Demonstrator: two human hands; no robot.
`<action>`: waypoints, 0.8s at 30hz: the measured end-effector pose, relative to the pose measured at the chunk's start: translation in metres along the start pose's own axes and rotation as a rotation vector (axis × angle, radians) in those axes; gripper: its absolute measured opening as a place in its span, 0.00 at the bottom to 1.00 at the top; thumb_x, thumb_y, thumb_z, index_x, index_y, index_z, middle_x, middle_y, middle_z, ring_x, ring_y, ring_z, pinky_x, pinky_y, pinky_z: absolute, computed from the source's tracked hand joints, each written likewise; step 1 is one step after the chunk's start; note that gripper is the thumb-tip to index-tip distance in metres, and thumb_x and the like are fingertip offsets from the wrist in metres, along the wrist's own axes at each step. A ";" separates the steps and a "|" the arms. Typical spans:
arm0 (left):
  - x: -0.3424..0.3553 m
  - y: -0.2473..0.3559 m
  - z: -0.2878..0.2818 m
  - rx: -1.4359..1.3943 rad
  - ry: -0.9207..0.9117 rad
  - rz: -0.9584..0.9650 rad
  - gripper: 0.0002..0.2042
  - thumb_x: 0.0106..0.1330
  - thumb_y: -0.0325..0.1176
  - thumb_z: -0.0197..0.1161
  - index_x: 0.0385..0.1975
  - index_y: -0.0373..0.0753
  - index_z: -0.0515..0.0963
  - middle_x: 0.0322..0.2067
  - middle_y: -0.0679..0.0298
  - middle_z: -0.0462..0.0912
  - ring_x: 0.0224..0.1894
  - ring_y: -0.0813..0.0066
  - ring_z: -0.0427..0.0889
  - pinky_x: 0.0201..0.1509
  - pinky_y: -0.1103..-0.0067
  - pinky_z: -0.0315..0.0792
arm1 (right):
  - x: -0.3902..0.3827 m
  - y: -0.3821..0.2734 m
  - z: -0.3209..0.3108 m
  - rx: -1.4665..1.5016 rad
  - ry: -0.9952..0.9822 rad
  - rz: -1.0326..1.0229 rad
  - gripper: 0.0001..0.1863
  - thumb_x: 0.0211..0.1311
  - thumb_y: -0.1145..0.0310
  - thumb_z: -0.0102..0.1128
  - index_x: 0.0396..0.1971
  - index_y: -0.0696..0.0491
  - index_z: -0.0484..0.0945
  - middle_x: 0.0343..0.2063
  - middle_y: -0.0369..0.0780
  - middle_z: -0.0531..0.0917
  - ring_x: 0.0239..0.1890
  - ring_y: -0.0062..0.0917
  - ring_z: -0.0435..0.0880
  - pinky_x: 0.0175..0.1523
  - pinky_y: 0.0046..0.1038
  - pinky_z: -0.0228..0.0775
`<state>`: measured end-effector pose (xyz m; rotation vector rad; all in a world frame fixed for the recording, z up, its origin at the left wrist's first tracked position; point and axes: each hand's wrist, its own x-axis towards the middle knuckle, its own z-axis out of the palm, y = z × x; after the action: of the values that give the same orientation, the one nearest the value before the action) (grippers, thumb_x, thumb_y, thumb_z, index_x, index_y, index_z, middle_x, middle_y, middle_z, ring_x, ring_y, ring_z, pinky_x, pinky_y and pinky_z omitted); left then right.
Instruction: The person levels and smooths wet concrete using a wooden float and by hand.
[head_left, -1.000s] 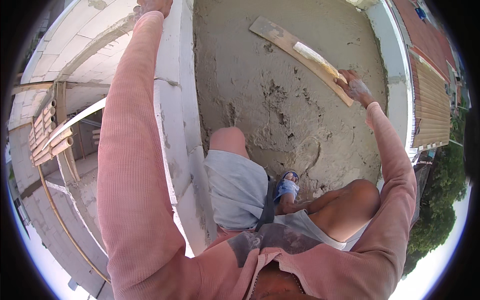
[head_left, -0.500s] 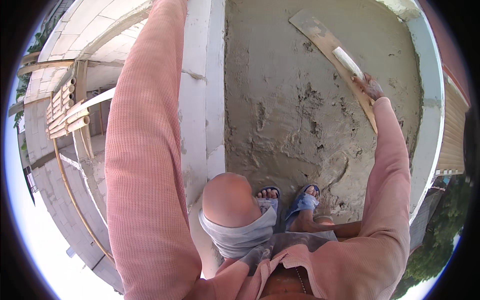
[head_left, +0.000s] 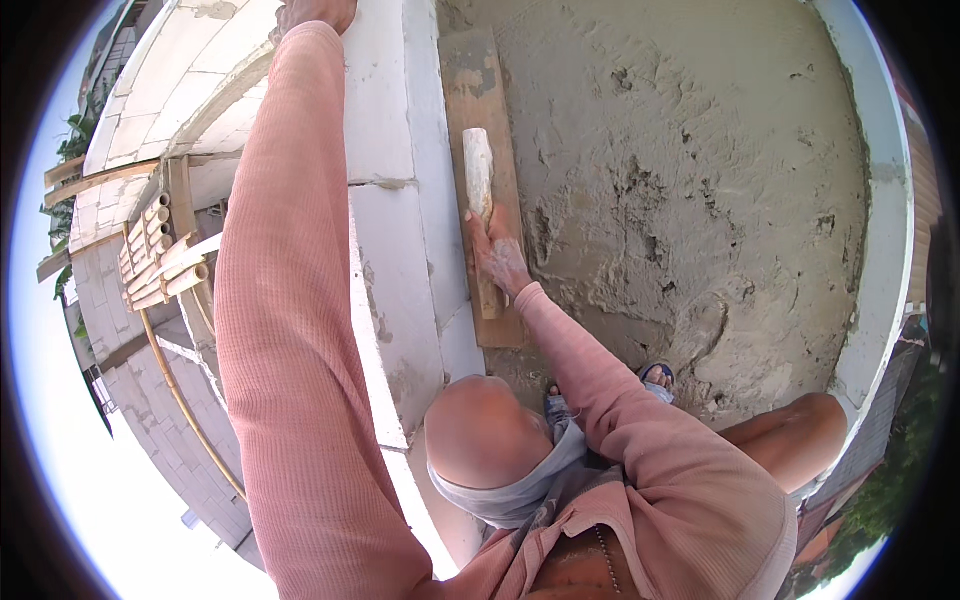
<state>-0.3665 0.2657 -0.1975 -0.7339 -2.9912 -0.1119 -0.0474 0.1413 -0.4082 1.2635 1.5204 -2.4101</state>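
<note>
My right hand [head_left: 500, 258] is closed round the pale, mortar-crusted handle of a long wooden float [head_left: 466, 85]. The board lies along the left side of the wet grey mortar [head_left: 600, 130], close against the white block wall [head_left: 385, 240]. At the upper edge of the picture my left hand [head_left: 315, 12] is by the top of the wall, my arm stretched far forward. Most of its fingers are cut off by the edge, so its grip is hidden. Rough pits and ridges mark the middle of the mortar, while its far part looks smoother.
My sandalled feet [head_left: 657, 377] stand at the near end of the mortar. A pale wall [head_left: 885, 230] bounds it on the right. Outside the left wall, bamboo poles [head_left: 165, 265] and timber stand beside more blockwork [head_left: 170, 420], lower down.
My right hand has swept the float from the right side across to the left wall, turning it nearly parallel to the wall. My left hand has come into view; my right knee now shows.
</note>
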 end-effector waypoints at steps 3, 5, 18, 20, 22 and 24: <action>0.004 -0.004 0.004 -0.014 0.008 0.023 0.39 0.70 0.60 0.46 0.73 0.38 0.51 0.66 0.36 0.59 0.66 0.35 0.64 0.70 0.56 0.61 | 0.041 0.001 0.012 -0.352 0.168 -0.079 0.26 0.73 0.46 0.44 0.50 0.55 0.57 0.40 0.68 0.79 0.43 0.67 0.78 0.48 0.59 0.68; 0.004 -0.005 0.006 -0.007 0.015 0.013 0.39 0.70 0.60 0.47 0.73 0.38 0.51 0.65 0.35 0.60 0.65 0.35 0.65 0.70 0.56 0.61 | 0.072 -0.011 0.017 -0.427 0.250 -0.149 0.27 0.72 0.45 0.45 0.50 0.56 0.57 0.37 0.66 0.80 0.41 0.65 0.79 0.46 0.57 0.70; 0.006 -0.015 0.009 -0.051 -0.009 0.102 0.39 0.71 0.59 0.47 0.72 0.36 0.52 0.65 0.32 0.59 0.67 0.36 0.63 0.72 0.59 0.59 | 0.193 -0.143 -0.041 -0.349 0.212 -0.169 0.31 0.70 0.42 0.45 0.50 0.58 0.60 0.29 0.55 0.83 0.26 0.45 0.86 0.31 0.42 0.79; 0.010 -0.006 0.006 -0.052 0.030 0.035 0.41 0.70 0.61 0.47 0.73 0.36 0.50 0.65 0.32 0.59 0.67 0.36 0.61 0.72 0.60 0.58 | 0.184 -0.127 -0.067 -0.372 0.320 -0.192 0.31 0.70 0.42 0.45 0.50 0.59 0.61 0.32 0.57 0.83 0.28 0.47 0.87 0.33 0.42 0.79; 0.020 -0.004 0.012 -0.088 0.037 0.056 0.41 0.70 0.61 0.47 0.73 0.36 0.50 0.66 0.32 0.59 0.68 0.36 0.61 0.72 0.60 0.59 | 0.186 -0.101 -0.115 -0.377 0.525 -0.251 0.31 0.70 0.41 0.45 0.50 0.58 0.62 0.34 0.58 0.83 0.31 0.49 0.87 0.33 0.42 0.78; 0.018 -0.011 0.015 -0.085 0.028 0.053 0.41 0.70 0.61 0.47 0.74 0.37 0.49 0.66 0.33 0.58 0.68 0.37 0.61 0.72 0.61 0.59 | 0.158 -0.080 -0.152 -0.381 0.515 -0.194 0.31 0.69 0.40 0.48 0.48 0.57 0.64 0.30 0.54 0.82 0.29 0.43 0.87 0.30 0.40 0.77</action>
<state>-0.3880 0.2658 -0.2114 -0.8122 -2.9541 -0.2462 -0.0927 0.3588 -0.4792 1.7898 2.1874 -1.8190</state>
